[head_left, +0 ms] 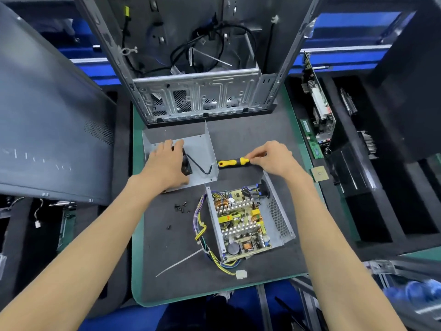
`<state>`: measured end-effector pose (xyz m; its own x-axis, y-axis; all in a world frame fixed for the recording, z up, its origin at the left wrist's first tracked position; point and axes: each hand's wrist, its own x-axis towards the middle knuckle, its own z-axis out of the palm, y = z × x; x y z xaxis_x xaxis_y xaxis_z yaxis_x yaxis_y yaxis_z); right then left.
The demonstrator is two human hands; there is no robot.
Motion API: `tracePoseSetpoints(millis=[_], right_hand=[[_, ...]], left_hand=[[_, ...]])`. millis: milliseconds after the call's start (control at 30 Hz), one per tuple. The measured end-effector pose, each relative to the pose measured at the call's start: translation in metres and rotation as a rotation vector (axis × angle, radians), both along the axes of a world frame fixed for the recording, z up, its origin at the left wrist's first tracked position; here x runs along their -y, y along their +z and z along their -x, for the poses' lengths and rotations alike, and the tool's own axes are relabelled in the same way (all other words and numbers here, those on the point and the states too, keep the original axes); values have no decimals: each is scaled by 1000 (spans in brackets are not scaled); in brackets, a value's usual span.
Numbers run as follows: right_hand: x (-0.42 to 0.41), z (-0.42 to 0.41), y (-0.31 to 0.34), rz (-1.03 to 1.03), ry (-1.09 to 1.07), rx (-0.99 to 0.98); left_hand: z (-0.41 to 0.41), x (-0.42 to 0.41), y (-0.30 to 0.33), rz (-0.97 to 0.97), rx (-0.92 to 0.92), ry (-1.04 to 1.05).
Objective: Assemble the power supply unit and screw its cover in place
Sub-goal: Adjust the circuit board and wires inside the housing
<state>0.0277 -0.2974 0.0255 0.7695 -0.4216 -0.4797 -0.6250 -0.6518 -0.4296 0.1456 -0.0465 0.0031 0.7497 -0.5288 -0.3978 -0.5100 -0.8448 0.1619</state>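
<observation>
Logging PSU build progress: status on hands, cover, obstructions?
Left hand on fan in the cover. Right hand pinches screwdriver. PSU base open, cover off. Loose screws on mat.

Matt grey metal cover [200, 149], glossy yellow-black plastic screwdriver handle [232, 162]
</observation>
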Motion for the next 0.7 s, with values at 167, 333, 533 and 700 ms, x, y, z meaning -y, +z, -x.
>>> tracePoseSetpoints(millis=[167,333,533,700], right_hand=[[6,-7,-9,-84,-6,-64],[9,-7,-18,-151,-34,-47],[11,3,-5,-139,-110,274],[-2,3,35,-299,-149,581]], left_hand=[[-2,9,-5,-85,38,-35],[-2,12,13,-71,65,-45],[-4,5,71,146,-9,16],[5,10,119,583,-293,140]])
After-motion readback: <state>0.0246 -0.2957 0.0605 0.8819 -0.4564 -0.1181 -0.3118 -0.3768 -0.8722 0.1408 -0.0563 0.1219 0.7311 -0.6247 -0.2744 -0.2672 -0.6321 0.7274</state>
